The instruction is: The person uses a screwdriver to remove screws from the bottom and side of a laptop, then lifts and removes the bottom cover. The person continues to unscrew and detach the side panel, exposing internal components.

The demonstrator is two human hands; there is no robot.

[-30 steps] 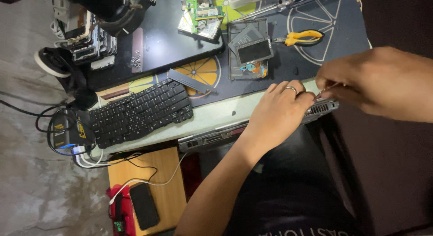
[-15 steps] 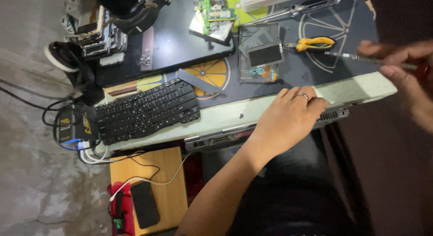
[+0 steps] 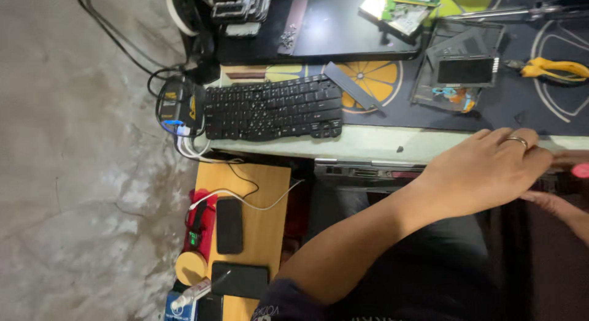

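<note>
My left hand (image 3: 491,168), a ring on one finger, lies palm down on a grey laptop base (image 3: 362,169) that sticks out under the table's front edge, fingers curled over its right part. Only part of my right hand (image 3: 561,206) shows at the right edge, just below the left hand's fingertips. A blurred red-pink object (image 3: 581,171) sits right by it; whether the hand holds it is unclear. My forearm crosses my dark lap from the bottom centre.
On the table lie a loose black keyboard (image 3: 273,109), a clear tray with a black part (image 3: 466,69), yellow pliers (image 3: 555,68), circuit boards (image 3: 402,8) and a black panel (image 3: 343,26). A wooden stool (image 3: 245,186) with two phones (image 3: 229,226) stands below, beside a cable-filled power strip (image 3: 175,103).
The view has swung left and down, bringing the stool into sight. My right hand, which was raised with a thin tool, has dropped to the laptop's right end. My left hand stays on the laptop.
</note>
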